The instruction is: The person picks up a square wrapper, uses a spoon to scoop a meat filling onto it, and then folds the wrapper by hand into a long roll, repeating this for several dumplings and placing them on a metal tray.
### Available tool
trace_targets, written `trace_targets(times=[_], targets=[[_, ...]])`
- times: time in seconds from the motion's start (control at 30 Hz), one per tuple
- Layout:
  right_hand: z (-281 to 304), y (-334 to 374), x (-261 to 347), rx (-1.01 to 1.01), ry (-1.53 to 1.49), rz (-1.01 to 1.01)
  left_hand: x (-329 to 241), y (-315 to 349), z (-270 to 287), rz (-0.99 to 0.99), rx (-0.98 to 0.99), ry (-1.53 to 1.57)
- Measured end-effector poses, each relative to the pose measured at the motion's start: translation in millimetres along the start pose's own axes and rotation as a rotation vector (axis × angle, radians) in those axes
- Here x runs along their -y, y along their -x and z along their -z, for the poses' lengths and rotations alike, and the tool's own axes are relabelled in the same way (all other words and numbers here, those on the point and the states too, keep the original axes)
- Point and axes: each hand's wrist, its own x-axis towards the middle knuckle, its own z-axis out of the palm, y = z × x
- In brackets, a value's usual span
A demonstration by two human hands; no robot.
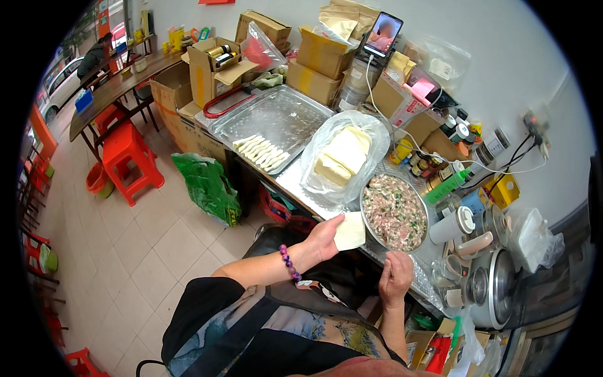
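My left hand (pixel 323 239) holds a pale square dough wrapper (pixel 350 232) by its left side, beside the bowl. Close to the bowl's near edge, my right hand (pixel 396 275) has its fingers curled together; what they hold, if anything, is hidden. Minced meat with chopped greens (pixel 394 210) fills the round bowl. A stack of dough wrappers (pixel 342 157) lies in an open clear plastic bag (pixel 312 179) beyond my left hand. Farther left, several folded dumplings (pixel 260 152) lie in rows at the near corner of a metal tray (pixel 282 113).
A lit phone (pixel 382 34) stands behind the bag, its white cable trailing rightward. Jars, bottles and a white lidded cup (pixel 453 225) crowd the bowl's right. Cardboard boxes (pixel 323 56) line the wall. A green bag (pixel 207 188) and red stool (pixel 129 157) stand on the floor.
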Motion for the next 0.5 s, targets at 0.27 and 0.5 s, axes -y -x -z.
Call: trace_targets(times=[0.27, 0.5], targets=[[3, -7, -6, -0.046, 0.023, 0.006, -4, 4, -4, -0.003, -0.013, -0.003], [4, -15, -25, -0.143, 0.171, -0.037, -2, 0, 0, -0.021, 0.026, -0.025]])
